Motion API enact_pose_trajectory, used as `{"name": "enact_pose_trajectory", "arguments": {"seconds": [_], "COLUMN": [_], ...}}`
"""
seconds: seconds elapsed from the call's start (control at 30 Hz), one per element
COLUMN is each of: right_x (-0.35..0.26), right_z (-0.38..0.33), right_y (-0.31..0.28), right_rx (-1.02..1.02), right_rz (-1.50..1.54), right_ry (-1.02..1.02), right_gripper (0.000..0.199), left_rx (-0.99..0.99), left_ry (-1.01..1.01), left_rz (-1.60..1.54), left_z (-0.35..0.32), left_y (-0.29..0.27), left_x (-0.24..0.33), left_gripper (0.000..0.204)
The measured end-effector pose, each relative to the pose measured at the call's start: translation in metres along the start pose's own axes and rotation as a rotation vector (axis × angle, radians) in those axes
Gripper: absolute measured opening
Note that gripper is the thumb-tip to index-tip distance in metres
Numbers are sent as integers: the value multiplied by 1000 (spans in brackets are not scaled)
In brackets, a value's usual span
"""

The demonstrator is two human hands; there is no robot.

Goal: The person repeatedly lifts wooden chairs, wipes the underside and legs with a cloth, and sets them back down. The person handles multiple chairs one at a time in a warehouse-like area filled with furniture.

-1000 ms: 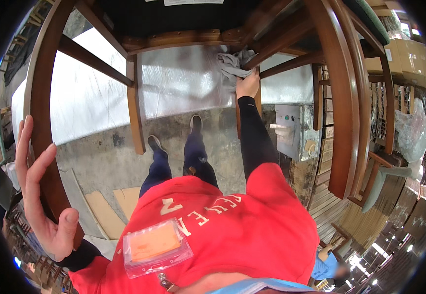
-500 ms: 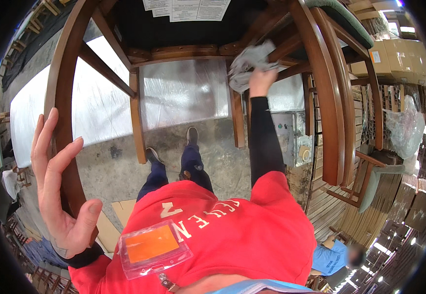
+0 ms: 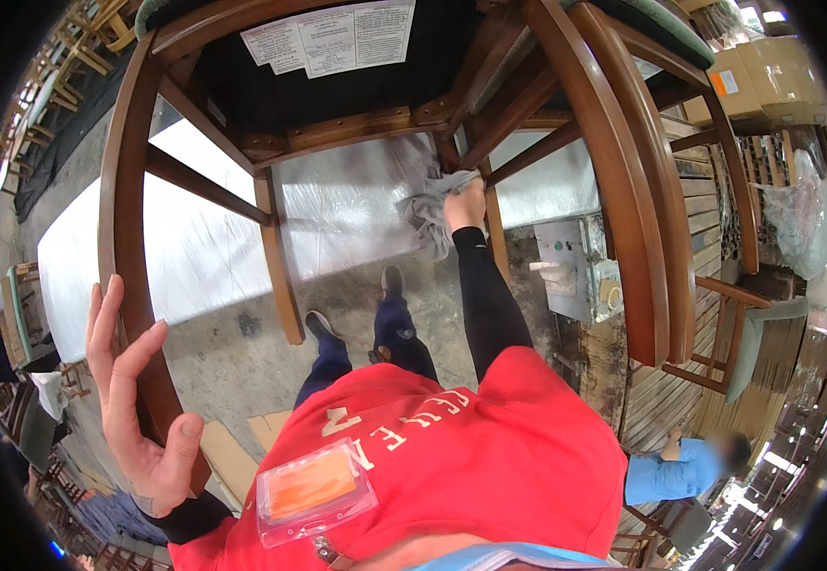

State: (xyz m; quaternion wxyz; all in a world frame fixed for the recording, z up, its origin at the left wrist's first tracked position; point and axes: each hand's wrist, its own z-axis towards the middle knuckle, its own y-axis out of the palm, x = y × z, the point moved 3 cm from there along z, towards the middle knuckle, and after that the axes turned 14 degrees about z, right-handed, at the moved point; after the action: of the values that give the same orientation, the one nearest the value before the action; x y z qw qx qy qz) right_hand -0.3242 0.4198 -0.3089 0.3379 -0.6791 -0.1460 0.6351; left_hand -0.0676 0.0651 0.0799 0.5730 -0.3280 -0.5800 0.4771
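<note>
The right hand clenches a crumpled grey cloth against the inner rail of the upturned brown wooden chair, at about twelve o'clock. Wiping well probably means firm strokes along the grain. The left hand, at eight o'clock, braces the chair's curved leg, thumb hooked, fingers splayed. Crossing stretchers crowd the cloth; a grey metal box stands at two o'clock.

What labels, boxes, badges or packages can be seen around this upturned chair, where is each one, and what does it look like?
Paper labels: white rectangular sheets stuck side by side on the dark underside of the chair seat, top centre.
Badge holder: clear plastic sleeve with an orange card, on the red shirt's chest.
Cardboard boxes: tan, stacked at upper right; one bears a small orange and white sticker.
Plastic bag: clear, crumpled, at the right edge.
Metal box: grey, on the floor by the chair.
</note>
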Motion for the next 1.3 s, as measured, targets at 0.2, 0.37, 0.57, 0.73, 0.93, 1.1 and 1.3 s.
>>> {"name": "enact_pose_trajectory", "arguments": {"seconds": [0.2,0.37,0.57,0.73,0.93,1.1,1.3], "right_x": [-178,-271,-145,-97,-207,-116,-37], "right_z": [14,101,77,92,110,77,10], "right_y": [-16,-23,71,78,63,76,70], "right_rx": [468,731,745,480,482,784,126], "right_rz": [1000,756,440,450,651,753,429], "right_ry": [-394,-681,-274,-46,-275,-64,11], "right_gripper": [40,31,76,29,59,63,43], "left_rx": [-19,-25,-74,-65,-63,-69,-77], "left_ry": [-32,-22,15,42,-1,42,18], "left_rz": [26,10,-52,-190,-139,-172,-112], "left_z": [-5,-2,-5,4,-4,4,1], "left_y": [4,2,-2,8,7,8,-2], "left_x": [2,9,9,10,14,17,12], "left_gripper": [60,63,64,64,66,65,63]}}
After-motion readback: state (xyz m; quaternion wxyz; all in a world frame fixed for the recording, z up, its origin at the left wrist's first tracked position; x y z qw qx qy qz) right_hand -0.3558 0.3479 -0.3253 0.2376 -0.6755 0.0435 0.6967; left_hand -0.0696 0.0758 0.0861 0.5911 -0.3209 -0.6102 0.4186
